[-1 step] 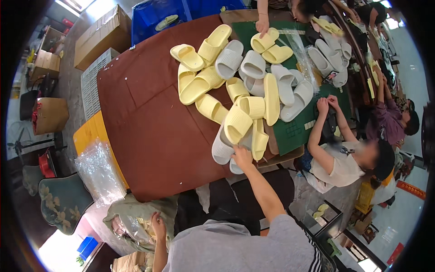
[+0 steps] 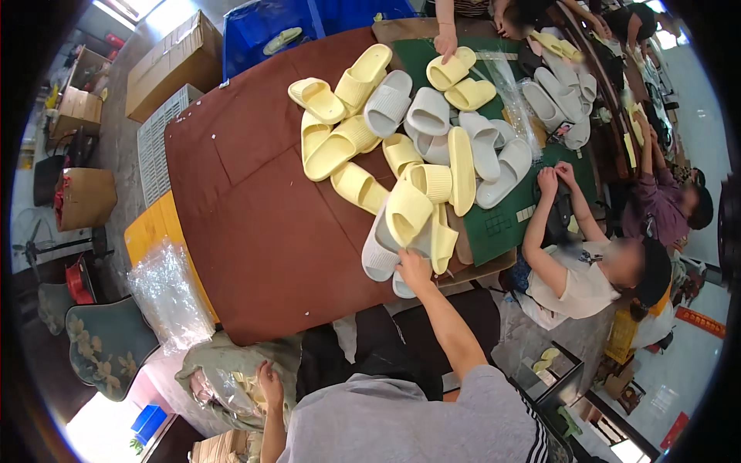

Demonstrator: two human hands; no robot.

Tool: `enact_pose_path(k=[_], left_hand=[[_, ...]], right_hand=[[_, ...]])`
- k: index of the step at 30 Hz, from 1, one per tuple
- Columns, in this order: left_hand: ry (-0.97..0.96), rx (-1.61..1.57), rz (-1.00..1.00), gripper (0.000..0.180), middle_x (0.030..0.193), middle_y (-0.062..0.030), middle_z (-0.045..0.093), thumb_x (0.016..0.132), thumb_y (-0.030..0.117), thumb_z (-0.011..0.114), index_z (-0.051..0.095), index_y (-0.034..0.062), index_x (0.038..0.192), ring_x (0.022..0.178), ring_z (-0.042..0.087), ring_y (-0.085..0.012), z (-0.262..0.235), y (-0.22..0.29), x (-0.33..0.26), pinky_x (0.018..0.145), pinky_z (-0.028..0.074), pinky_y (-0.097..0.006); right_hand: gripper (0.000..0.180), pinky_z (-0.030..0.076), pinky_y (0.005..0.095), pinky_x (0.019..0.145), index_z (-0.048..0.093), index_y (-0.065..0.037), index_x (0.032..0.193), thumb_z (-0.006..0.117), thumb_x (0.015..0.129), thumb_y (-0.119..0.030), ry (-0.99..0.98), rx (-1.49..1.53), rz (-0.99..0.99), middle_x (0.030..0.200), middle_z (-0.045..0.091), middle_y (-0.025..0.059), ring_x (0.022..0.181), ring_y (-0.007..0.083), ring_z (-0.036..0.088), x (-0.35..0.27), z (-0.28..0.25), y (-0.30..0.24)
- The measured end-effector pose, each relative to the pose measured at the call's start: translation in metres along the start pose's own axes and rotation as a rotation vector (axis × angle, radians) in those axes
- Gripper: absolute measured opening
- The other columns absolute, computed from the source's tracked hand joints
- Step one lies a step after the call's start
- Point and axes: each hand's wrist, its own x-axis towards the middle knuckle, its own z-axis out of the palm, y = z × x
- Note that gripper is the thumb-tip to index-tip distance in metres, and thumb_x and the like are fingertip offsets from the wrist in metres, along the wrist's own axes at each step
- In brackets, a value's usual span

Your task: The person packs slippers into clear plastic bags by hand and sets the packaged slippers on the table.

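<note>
My right hand (image 2: 414, 268) is closed at the near edge of the slipper pile, on a grey slipper (image 2: 403, 286) that it partly covers. Its fingertips touch the toe of a yellow slipper (image 2: 408, 214) lying on top. Beside these rest another grey slipper (image 2: 377, 258) and a yellow one (image 2: 444, 241) on its side. Low at my left side, my left hand (image 2: 269, 384) hangs next to an olive sack (image 2: 224, 357) holding clear plastic packaging (image 2: 235, 392). Its fingers look loosely apart, with nothing visible in them.
Several more yellow and grey slippers cover the right half of the brown tabletop (image 2: 255, 231) and a green mat (image 2: 494, 224). At the far side a co-worker's hand (image 2: 445, 42) touches a yellow slipper. Another person (image 2: 579, 270) sits at the right. Plastic bags (image 2: 170, 293) lie at the left.
The view has shifted very slightly. Both my hands and the slippers keep practically the same places.
</note>
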Motion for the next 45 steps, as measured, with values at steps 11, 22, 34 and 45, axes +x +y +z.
enact_pose_path(k=[11, 22, 34, 45], left_hand=[[0.013, 0.009, 0.013, 0.025, 0.123, -0.0160, 0.050, 0.087, 0.008, 0.051, 0.062, 0.0020, 0.108, 0.111, 0.053, -0.0289, 0.011, 0.056, 0.006, 0.092, 0.044, -0.036], [-0.005, 0.025, 0.080, 0.026, 0.121, -0.0174, 0.053, 0.088, 0.011, 0.051, 0.063, 0.0007, 0.109, 0.106, 0.056, -0.0283, 0.006, 0.043, 0.012, 0.088, 0.047, -0.034], [-0.024, -0.017, 0.004, 0.027, 0.123, -0.0164, 0.051, 0.090, 0.013, 0.051, 0.062, 0.0002, 0.112, 0.111, 0.053, -0.0263, 0.017, 0.029, -0.007, 0.094, 0.044, -0.033], [0.018, 0.033, 0.056, 0.026, 0.121, -0.0142, 0.053, 0.090, 0.009, 0.050, 0.062, -0.0002, 0.111, 0.108, 0.055, -0.0246, 0.017, 0.003, -0.022, 0.092, 0.045, -0.032]], right_hand=[[0.042, 0.050, 0.0411, 0.083, 0.060, 0.002, 0.106, 0.070, 0.069, -0.015, 0.264, 0.572, 0.296, 0.099, 0.064, 0.0243, 0.097, 0.0365, 0.062, 0.068, -0.053, 0.071], [0.039, 0.042, 0.0466, 0.093, 0.055, -0.002, 0.108, 0.071, 0.074, -0.013, 0.407, -0.024, 0.091, 0.107, 0.059, 0.0202, 0.107, 0.0404, 0.053, 0.188, -0.072, 0.139], [0.064, 0.030, 0.0398, 0.109, 0.041, -0.002, 0.135, 0.066, 0.079, -0.018, -0.064, 0.418, -0.543, 0.140, 0.040, 0.0202, 0.132, 0.0336, 0.035, 0.053, -0.060, -0.032], [0.063, 0.054, 0.0446, 0.083, 0.027, -0.013, 0.134, 0.056, 0.081, 0.006, 0.312, 1.704, 1.092, 0.105, 0.053, 0.0142, 0.097, 0.0326, 0.059, -0.049, 0.102, 0.121]])
